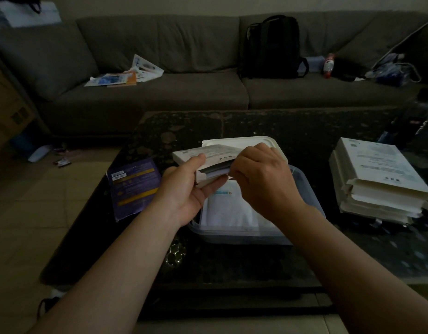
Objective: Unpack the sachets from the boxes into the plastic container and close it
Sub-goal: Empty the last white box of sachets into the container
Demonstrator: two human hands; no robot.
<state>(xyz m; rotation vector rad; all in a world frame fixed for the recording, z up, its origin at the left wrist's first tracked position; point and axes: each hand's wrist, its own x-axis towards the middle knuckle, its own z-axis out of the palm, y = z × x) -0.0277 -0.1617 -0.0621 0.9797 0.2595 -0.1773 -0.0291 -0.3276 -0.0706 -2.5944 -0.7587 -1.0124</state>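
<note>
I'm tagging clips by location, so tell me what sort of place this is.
Most likely a home living room: a long grey sofa with a black backpack and loose papers on it, and a low dark coffee table in front of it.

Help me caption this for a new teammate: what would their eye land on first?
The two hands at centre: the left hand holds an open white box over a clear container, while the right hand pinches sachets at its mouth. Next, the stack of boxes at the right of the table and a purple packet at its left.
</note>
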